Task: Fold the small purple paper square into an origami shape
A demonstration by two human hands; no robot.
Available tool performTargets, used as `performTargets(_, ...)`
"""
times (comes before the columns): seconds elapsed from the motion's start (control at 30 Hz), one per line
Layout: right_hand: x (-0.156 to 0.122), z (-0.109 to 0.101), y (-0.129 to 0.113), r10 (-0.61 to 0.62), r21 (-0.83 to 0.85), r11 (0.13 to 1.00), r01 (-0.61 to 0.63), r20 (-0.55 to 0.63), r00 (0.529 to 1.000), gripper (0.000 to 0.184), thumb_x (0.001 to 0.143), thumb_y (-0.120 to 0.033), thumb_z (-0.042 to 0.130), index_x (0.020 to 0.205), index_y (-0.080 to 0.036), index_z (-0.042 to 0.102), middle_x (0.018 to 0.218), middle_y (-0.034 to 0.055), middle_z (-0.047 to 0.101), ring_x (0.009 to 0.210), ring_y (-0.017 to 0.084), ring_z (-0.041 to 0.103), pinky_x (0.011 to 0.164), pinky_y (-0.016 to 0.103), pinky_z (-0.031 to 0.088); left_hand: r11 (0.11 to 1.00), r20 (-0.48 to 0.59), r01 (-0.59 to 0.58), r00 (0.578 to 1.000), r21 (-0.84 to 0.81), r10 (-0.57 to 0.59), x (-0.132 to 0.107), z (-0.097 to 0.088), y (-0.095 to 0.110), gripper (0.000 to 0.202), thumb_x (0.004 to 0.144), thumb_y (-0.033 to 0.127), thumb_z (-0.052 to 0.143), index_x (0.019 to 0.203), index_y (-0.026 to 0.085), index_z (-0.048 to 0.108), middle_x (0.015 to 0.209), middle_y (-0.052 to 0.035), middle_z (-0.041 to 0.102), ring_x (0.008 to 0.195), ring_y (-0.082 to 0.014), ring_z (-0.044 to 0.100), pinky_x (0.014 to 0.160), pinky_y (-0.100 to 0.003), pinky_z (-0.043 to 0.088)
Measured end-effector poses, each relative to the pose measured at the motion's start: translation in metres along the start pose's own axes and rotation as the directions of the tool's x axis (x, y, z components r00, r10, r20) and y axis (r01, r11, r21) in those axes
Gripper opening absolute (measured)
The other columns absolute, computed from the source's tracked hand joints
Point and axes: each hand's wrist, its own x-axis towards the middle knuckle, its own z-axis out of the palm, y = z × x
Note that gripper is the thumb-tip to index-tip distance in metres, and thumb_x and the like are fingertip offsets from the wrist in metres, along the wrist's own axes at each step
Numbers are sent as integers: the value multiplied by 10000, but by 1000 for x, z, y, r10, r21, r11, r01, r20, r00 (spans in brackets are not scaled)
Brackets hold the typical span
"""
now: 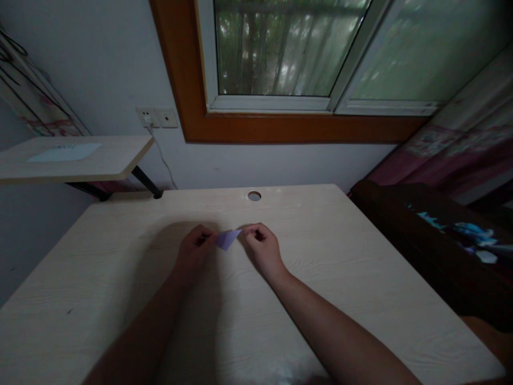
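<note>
Between the hands point(264, 250) is thin, matt paper point(226, 240). Beneath them, the tabletop point(340, 256) looks smooth and wood-grained, with a faint sheen. Beyond the hands, the window surround point(304, 128) looks like smooth, satin-finished wood, and the panes point(280, 53) are glossy glass. Off to their right hangs a curtain point(452, 147) of matt, gathered cloth.

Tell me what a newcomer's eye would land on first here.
Probably the small, purple, pointed piece of what looks like paper, held between the bare left hand and the bare right hand over the pale wood-grain table. Next, perhaps, the broad orange-brown wooden window frame, beyond the table's far edge.
</note>
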Motion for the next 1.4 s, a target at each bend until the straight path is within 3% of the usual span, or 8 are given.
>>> performTargets(0.17,2,0,-1,46,107,993,-40,-49,998,149,807,-316,645,822,-178,698,804,33,675,726,163,560,683,278,427,996,-24,48,998,-78,-50,2,-1,0,153,806,295,651,720,180,600,696,30,550,683,-127,519,649,-236,408)
performTargets(0.3,1,3,-1,29,153,987,-39,64,998,263,822,-420,673,952,-194,702,849,37,692,729,164,575,674,275,434,996,-12,38,999,-82,-39,2,1,1,149,802,304,657,725,182,618,704,28,562,687,-133,527,645,-239,408)
performTargets(0.43,-1,3,0,24,120,992,-41,143,989,258,831,-451,665,871,-198,703,771,22,670,703,168,568,660,276,429,997,29,13,1000,-82,-11,2,2,-1,160,813,326,663,742,186,636,709,26,571,682,-133,526,643,-241,408)
performTargets(0.63,-2,0,0,28,135,990,-41,102,994,236,837,-424,658,843,-191,693,746,11,648,684,158,548,658,274,418,998,48,15,999,-59,-12,2,3,-4,156,826,323,650,748,188,642,717,22,580,692,-137,531,648,-245,407)
performTargets(0.97,-2,0,-2,43,168,985,-49,37,998,195,829,-388,656,816,-197,691,723,1,643,696,158,555,673,272,422,998,-8,44,999,-33,-44,2,1,2,168,818,319,636,720,184,620,686,26,567,667,-136,524,640,-242,417)
performTargets(1.4,0,0,0,45,180,982,-48,21,999,179,833,-367,648,812,-193,689,737,-2,637,723,160,561,698,266,419,995,-23,72,997,-65,-73,3,-1,3,170,824,312,624,715,182,615,681,28,562,674,-134,524,645,-237,404)
